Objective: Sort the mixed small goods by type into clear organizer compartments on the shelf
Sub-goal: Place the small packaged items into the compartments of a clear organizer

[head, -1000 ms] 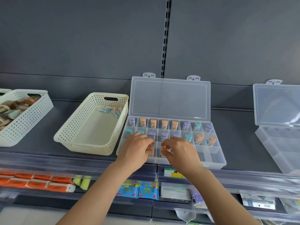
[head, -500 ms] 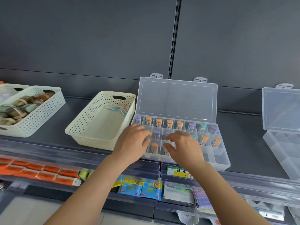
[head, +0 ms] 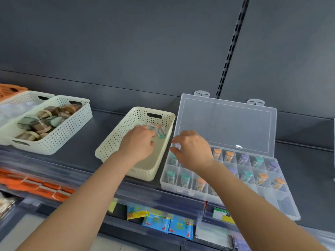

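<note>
Most vials (head: 243, 158) stand sorted in the organizer (head: 286, 205) — a few lie in the basket (head: 116, 137) left of it; left hand (head: 137, 144) reaches those, right hand (head: 194, 151) curls over the organizer's left end — I cannot tell either grip.

On the shelf (head: 103, 127), the organizer (head: 226, 124) is sitting just right of a basket (head: 114, 136); a second basket (head: 72, 129) is lying farther left, and packets (head: 157, 223) are lying below.
</note>
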